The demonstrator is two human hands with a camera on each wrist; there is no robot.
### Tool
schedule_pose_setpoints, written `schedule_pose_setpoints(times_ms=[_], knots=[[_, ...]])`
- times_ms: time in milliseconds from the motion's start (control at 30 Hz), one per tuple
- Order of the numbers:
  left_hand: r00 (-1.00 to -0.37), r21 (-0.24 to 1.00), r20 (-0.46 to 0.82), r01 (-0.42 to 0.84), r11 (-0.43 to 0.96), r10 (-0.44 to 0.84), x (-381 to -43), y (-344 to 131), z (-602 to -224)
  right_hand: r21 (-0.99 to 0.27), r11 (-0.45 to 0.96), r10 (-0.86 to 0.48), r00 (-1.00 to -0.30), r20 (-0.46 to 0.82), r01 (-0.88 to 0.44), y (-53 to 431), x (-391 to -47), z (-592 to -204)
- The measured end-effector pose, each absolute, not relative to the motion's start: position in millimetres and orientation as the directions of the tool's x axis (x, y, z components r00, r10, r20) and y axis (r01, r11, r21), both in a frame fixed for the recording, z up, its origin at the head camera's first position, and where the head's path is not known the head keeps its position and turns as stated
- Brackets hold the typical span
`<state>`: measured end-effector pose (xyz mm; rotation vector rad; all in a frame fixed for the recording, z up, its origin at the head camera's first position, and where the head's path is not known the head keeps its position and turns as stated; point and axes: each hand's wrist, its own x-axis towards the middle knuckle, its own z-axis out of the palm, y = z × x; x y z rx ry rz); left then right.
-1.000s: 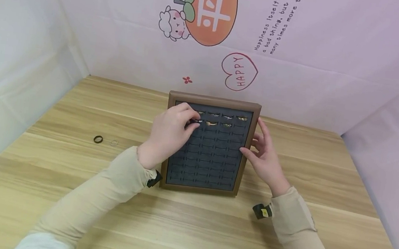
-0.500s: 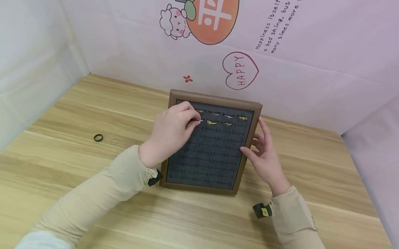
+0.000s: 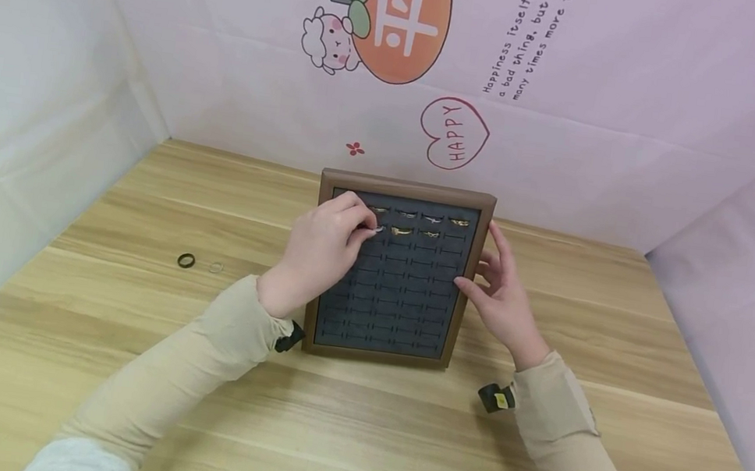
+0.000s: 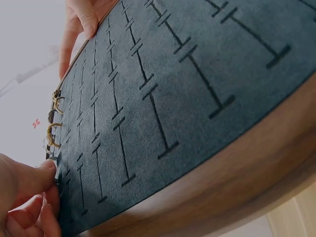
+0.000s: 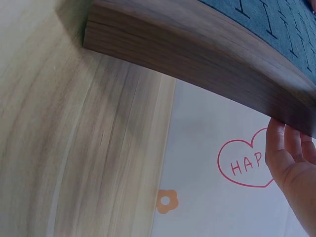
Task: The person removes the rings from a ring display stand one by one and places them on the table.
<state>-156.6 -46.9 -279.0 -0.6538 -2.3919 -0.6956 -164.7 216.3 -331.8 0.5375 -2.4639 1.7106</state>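
A ring display board (image 3: 384,299) in a brown wooden frame stands tilted back, its dark slotted face toward me. My left hand (image 3: 322,248) reaches over the upper left and pinches a silver ring (image 3: 379,229) in the second row with thumb and forefinger, hiding the slots beneath it. Beside that ring sit a gold ring (image 3: 401,231) and another ring (image 3: 430,234). Several gold and silver rings line the top row, including a gold ring (image 3: 459,222) at the right end. My right hand (image 3: 506,310) grips the frame's right side, thumb in front and fingers behind.
On the wooden table (image 3: 124,338), left of the board, lie a black ring (image 3: 186,261) and a thin silver ring (image 3: 216,268). A printed white cloth (image 3: 570,165) hangs behind the table, with more cloth at both sides.
The left thumb and forefinger have come together at the silver ring, then shifted very slightly left. The right hand keeps its hold, and the board stays in place.
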Motion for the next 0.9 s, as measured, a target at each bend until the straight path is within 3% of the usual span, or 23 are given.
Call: schedule_pose_setpoints(times_ms=[900], knots=[[-0.723,0.441,0.618,0.643,0.626,0.307,-152.7,-64.8,-279.6,-0.902,0.304,-0.225,-0.943,0.244,-0.306,215.0,-163.5,-329.5]])
